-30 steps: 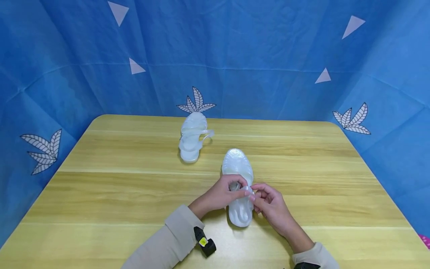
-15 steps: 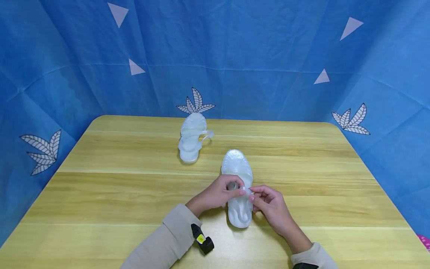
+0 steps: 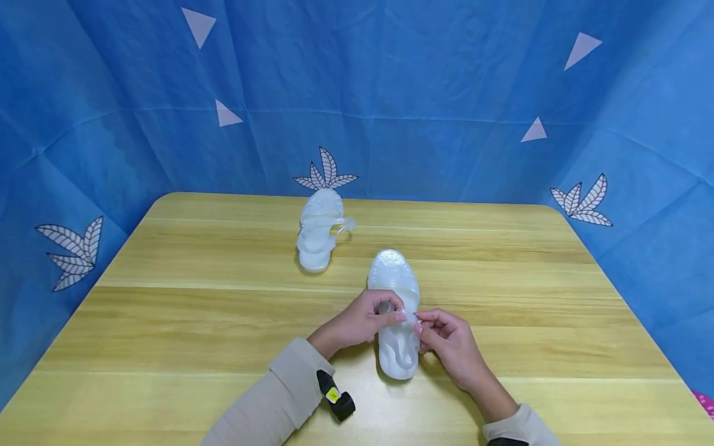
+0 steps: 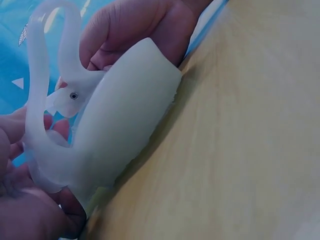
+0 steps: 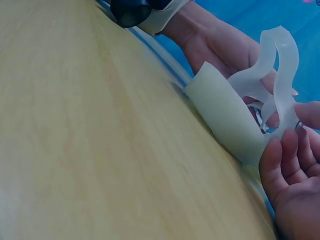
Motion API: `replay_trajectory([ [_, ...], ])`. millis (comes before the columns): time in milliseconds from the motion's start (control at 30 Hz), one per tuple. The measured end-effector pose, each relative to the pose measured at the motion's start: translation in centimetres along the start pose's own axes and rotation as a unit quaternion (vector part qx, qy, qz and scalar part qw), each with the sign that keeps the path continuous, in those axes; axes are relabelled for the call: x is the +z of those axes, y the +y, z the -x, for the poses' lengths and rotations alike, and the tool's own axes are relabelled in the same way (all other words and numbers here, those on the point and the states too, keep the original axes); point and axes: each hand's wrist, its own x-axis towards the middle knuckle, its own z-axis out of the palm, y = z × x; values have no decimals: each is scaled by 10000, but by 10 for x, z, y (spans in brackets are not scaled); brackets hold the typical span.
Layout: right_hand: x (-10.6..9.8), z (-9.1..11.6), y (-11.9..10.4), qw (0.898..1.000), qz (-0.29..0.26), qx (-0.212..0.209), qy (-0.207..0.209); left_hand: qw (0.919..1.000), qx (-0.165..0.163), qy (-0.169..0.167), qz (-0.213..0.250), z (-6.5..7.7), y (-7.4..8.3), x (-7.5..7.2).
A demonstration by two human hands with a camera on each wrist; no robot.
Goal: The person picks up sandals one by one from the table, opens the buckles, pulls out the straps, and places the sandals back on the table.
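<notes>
A translucent white jelly sandal (image 3: 393,271) lies on the table with its toe pointing away. My left hand (image 3: 359,319) reaches over its left side, thumb and fingers pinching a strap. From the right, my right hand (image 3: 454,347) pinches the strap at the sandal's right edge. The fingertips of both hands are close together above the middle of the sole. In the left wrist view, the heel strap (image 4: 37,75) stands up as a loop, and a small round metal stud (image 4: 74,95) shows near its base. The right wrist view shows the pale heel side (image 5: 227,112) low against the table.
A matching white sandal (image 3: 315,241) lies farther back and to the left, its strap sticking out to the right. The wooden table (image 3: 195,322) ends at a blue cloth backdrop (image 3: 424,74) with printed leaves and triangles. A black wrist camera (image 3: 337,396) hangs at the left cuff.
My left thumb and fingertips have drawn slightly left, and the strap piece between the hands sits a little lower. My right hand keeps its hold; both sandals stay in place.
</notes>
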Motion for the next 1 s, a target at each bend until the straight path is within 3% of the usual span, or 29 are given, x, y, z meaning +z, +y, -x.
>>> replay_trajectory([
  [167, -2, 1, -1, 9992, -395, 27, 10, 9993, 287, 252, -33, -1, -2, -2],
  [367, -3, 1, 1, 9986, -467, -72, -217, 9991, 306, -133, -251, -1, -1, -1],
  [533, -3, 1, 3, 9994, -233, -24, -261, 9985, 268, -138, -463, 2, 2, 0],
  [800, 1, -1, -2, 9960, 327, 823, -75, 9947, 172, 304, -970, 8, 5, 2],
  [1000, 3, 5, -14, 9856, 876, 1447, 45, 9950, 92, 778, -617, 16, 7, 7],
])
